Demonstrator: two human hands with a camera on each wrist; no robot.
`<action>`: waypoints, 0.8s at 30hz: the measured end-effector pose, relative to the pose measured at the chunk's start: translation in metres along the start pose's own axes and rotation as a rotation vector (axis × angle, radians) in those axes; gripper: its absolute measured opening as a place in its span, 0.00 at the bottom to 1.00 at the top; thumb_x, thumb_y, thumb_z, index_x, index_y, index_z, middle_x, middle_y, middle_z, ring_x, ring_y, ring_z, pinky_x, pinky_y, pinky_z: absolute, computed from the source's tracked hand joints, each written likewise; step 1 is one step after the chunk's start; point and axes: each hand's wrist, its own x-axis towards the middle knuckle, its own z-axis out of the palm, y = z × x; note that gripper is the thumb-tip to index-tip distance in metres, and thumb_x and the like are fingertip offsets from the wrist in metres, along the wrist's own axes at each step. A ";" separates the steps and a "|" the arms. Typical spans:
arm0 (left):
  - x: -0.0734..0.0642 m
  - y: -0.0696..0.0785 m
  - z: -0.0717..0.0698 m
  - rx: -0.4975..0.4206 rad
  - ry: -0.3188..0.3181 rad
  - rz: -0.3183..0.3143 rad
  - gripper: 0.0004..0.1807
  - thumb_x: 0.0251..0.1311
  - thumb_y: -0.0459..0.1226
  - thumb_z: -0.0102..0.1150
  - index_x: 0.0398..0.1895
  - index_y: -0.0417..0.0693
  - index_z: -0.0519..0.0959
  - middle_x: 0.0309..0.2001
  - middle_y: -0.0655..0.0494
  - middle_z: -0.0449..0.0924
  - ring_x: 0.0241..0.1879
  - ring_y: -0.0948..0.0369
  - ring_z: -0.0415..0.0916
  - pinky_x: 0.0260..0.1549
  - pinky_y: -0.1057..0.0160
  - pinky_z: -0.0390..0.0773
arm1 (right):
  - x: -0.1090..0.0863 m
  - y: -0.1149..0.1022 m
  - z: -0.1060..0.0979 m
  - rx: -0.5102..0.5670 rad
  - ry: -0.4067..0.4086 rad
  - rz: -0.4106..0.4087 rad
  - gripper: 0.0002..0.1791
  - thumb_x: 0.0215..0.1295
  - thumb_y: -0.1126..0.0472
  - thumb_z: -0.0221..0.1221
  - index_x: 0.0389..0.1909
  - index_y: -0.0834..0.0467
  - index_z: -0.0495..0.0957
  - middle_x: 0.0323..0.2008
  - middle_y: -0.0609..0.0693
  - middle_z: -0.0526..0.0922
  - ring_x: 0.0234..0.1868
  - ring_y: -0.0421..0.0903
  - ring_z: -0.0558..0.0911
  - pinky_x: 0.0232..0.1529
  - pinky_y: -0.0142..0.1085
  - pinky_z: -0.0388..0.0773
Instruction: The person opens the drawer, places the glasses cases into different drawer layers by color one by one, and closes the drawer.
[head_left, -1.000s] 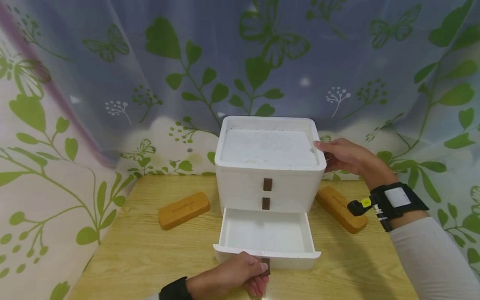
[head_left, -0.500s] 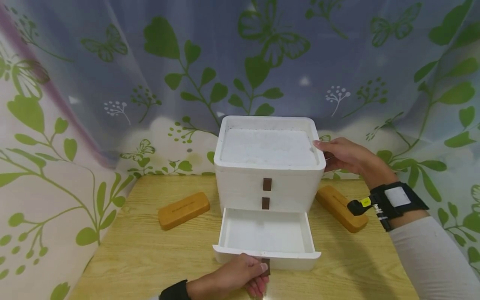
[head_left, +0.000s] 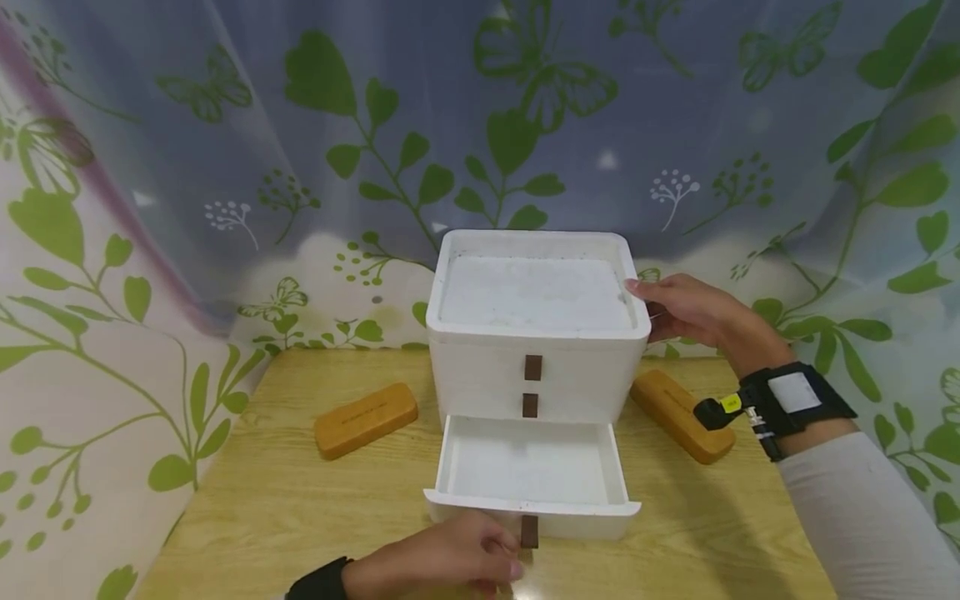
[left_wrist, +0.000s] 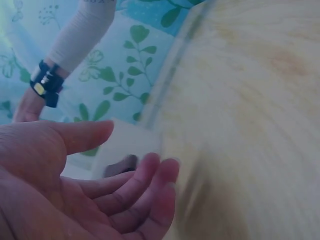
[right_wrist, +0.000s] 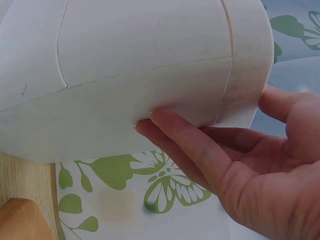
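Observation:
A white drawer cabinet (head_left: 480, 379) stands at the back of the wooden table, its bottom drawer (head_left: 585, 508) pulled out with a bare inside. Just left of and below the drawer's brown pull tab (head_left: 529, 532), my left hand (head_left: 450, 554) is apart from it. In the left wrist view that hand's thumb and loosely bent fingers have nothing between them. My right hand (head_left: 693, 312) holds the cabinet's top right edge, thumb on the rim. From the right wrist view, its fingertips (right_wrist: 170, 120) press against the white side wall (right_wrist: 90, 125).
An orange-brown oblong case (head_left: 366, 421) lies left of the cabinet. A second such case (head_left: 667, 408) lies on the right, below my right forearm. Two more brown tabs mark the upper drawers, which are closed. A leaf-patterned curtain (head_left: 375, 167) hangs behind the table (head_left: 285, 500).
My left hand has let go of the bottom drawer's pull tab and moved slightly left and down. The drawer stays pulled out. My right hand keeps its hold on the cabinet.

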 end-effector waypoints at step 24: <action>-0.038 0.068 -0.058 0.725 0.247 0.215 0.21 0.69 0.49 0.66 0.63 0.61 0.82 0.62 0.61 0.82 0.66 0.56 0.76 0.65 0.48 0.78 | -0.002 -0.004 0.003 0.007 0.009 0.014 0.42 0.81 0.39 0.48 0.71 0.75 0.65 0.46 0.49 0.87 0.44 0.45 0.90 0.53 0.44 0.89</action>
